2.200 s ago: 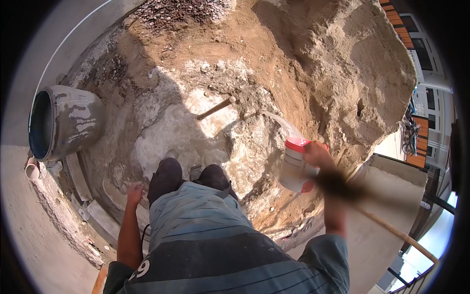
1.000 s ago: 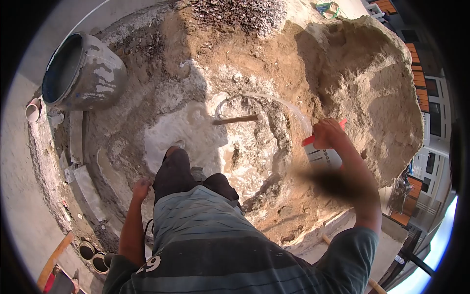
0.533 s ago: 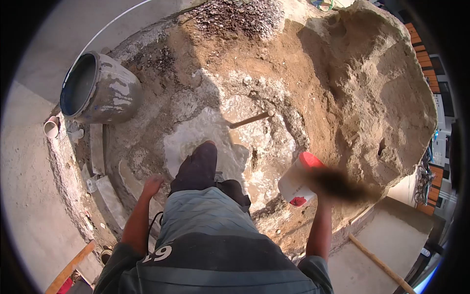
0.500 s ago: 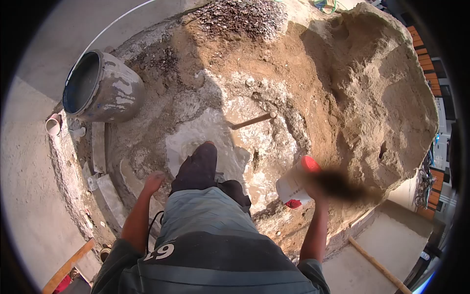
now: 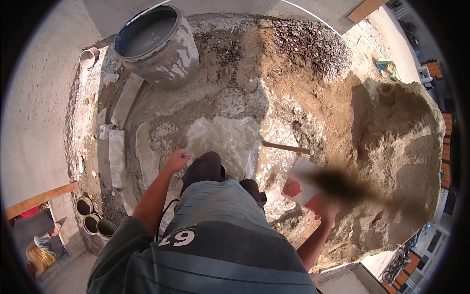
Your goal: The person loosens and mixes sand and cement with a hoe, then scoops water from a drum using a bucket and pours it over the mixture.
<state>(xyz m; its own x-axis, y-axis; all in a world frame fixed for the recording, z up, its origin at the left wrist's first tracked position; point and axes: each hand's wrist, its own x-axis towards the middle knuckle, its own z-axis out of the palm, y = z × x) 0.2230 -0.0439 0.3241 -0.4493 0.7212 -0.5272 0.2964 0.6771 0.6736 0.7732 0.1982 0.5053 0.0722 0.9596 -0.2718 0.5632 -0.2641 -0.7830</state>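
Observation:
My right hand [image 5: 329, 209] grips a white bucket [image 5: 309, 190] with red patches at its ends, tilted over the wet mix at my right side. A dark blur covers part of the bucket. My left hand [image 5: 179, 159] is held in front of my left thigh with its fingers curled, and nothing shows in it. Between and ahead of my legs spreads pale wet mix [image 5: 223, 134], with a puddle of liquid in sunlight to its right. A wooden tool handle [image 5: 289, 147] sticks out over the mix; its head is hidden.
A large barrel [image 5: 183, 59] of greyish liquid stands ahead to the left, near concrete blocks [image 5: 117, 157]. Gravel [image 5: 311, 44] lies at the far side and a big sand mound [image 5: 399, 166] rises to the right. Several small pots [image 5: 91, 224] and another person [image 5: 41, 242] are at lower left.
My view has turned, so the barrel and mound sit farther right. The bucket has tilted, and my right hand is lower on it. My left hand has come up and forward.

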